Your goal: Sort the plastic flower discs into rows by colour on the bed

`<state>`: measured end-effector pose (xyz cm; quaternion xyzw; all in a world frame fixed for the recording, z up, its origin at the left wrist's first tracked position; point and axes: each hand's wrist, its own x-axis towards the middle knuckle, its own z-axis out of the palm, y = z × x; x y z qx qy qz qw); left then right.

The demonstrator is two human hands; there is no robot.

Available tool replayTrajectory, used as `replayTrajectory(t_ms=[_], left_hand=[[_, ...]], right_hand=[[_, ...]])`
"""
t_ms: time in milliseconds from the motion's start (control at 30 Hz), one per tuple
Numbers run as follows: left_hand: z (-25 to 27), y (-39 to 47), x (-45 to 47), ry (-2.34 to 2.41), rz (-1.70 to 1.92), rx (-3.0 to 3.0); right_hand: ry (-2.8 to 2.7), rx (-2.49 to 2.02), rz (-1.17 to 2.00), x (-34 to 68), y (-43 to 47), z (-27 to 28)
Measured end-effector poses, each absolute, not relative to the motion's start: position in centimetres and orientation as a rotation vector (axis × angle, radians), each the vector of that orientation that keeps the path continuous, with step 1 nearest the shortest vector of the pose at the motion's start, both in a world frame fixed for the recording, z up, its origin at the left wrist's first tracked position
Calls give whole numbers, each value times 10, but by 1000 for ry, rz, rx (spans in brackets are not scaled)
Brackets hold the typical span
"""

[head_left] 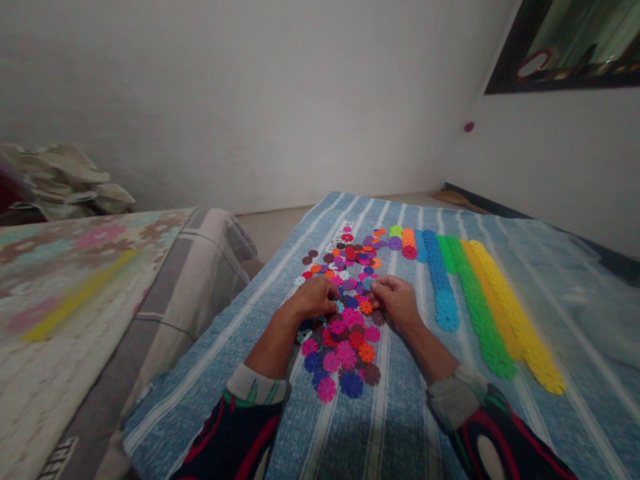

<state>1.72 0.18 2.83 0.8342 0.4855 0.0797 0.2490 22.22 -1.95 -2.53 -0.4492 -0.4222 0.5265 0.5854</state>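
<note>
A loose pile of notched plastic discs in pink, red, orange, brown, dark blue and purple lies on the blue striped cloth. My left hand is over the pile's left side with its fingers curled together at the discs. What is between those fingertips is hidden, though a small light blue disc shows beside them. My right hand is at the pile's right edge, thumb and forefinger pinched on a light blue disc.
Overlapping rows of discs sorted by colour lie to the right: a blue row, a green row and a yellow row. Shorter rows stand farther back. On the left is a bed-like surface with a patterned cover. A wall rises behind.
</note>
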Motion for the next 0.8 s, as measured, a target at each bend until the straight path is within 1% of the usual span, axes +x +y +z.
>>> replayTrajectory(t_ms=[433, 633, 800], left_hand=[[27, 0, 20, 1361, 250, 2138], [19, 3, 17, 1319, 458, 1885], [30, -2, 20, 1288, 745, 1602]], right_hand=[[-992, -1042, 1237, 222, -19, -25], [-1019, -1070, 1227, 223, -20, -20], [-1161, -1056, 1240, 217, -26, -15]])
